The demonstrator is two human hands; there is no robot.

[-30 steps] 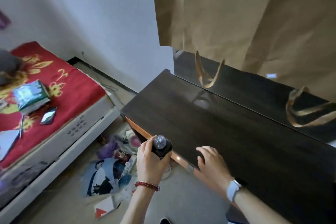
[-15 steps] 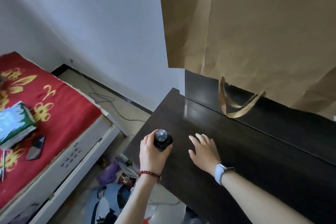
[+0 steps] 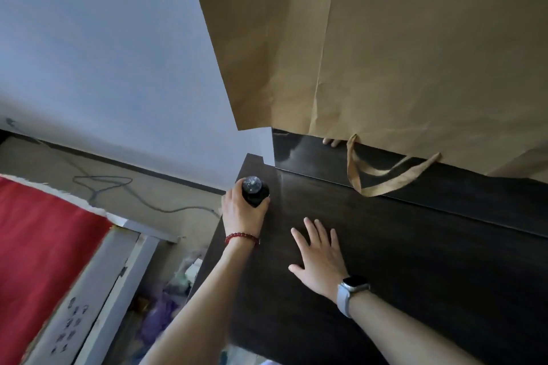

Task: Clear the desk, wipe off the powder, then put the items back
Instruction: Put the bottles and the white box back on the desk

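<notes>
The left hand (image 3: 241,213) has its grip wrapped around a small dark bottle (image 3: 255,195) with a speckled, shiny round cap, fingers and thumb curled round its sides. The bottle stands upright at the far left corner of the dark wooden tabletop (image 3: 415,261), close to the left edge and near the raised dark back panel (image 3: 308,154). A red bead bracelet (image 3: 241,238) sits on the left wrist.

The right hand (image 3: 320,258) lies flat on the tabletop with its fingers straight and spread, its grip wide and holding nothing. It rests to the right of the bottle, apart from it. A watch (image 3: 351,293) with a pale strap is on the right wrist.

Above the back panel hangs a large sheet of brown paper (image 3: 385,53), creased, which covers the wall on the right. A tan ribbon loop (image 3: 382,181) dangles from its lower edge and lies over the back panel, well apart from both hands.

To the left of the tabletop the floor (image 3: 44,163) shows a grey cable (image 3: 118,190) lying in loose curves. A bed with a red cover (image 3: 38,246) and a white frame (image 3: 98,290) fills the lower left. Between the bed and the tabletop there is blurred clutter (image 3: 166,305) on the floor, too unclear to name.
</notes>
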